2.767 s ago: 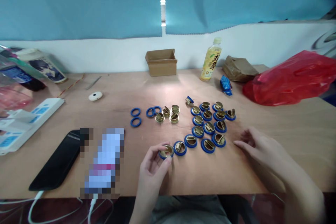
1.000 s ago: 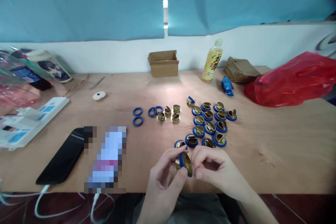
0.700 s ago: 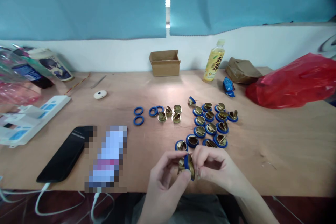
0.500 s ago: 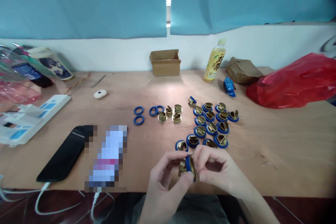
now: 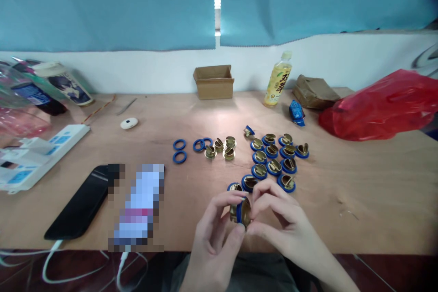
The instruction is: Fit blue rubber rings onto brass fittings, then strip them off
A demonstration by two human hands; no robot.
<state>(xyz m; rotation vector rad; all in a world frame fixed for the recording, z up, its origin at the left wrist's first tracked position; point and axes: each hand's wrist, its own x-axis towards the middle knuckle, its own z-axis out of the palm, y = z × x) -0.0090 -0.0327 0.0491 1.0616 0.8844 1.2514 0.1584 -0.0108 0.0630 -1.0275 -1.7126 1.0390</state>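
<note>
Near the table's front edge, my left hand (image 5: 219,232) grips a round brass fitting (image 5: 245,212) with a blue ring around it, thumb below and fingers above. The fitting is tipped on edge, its smooth disc face turned right. My right hand (image 5: 277,212) has its thumb and fingertips pinched at that face's right edge, partly covering it. Just beyond my hands stand several brass fittings with blue rings (image 5: 259,171). Left of these is a small group of brass fittings without blue rings (image 5: 229,153). Loose blue rings (image 5: 179,157) lie farther left.
Two phones with cables, one black (image 5: 77,207), lie at left beside a white power strip (image 5: 51,157). A cardboard box (image 5: 214,89), a yellow drink bottle (image 5: 278,80), a blue wrapper (image 5: 297,113) and a red plastic bag (image 5: 379,109) stand or lie toward the back.
The fitting has turned so that its smooth disc face shows more. My right hand's fingers have shifted along its edge. The view has moved slightly.
</note>
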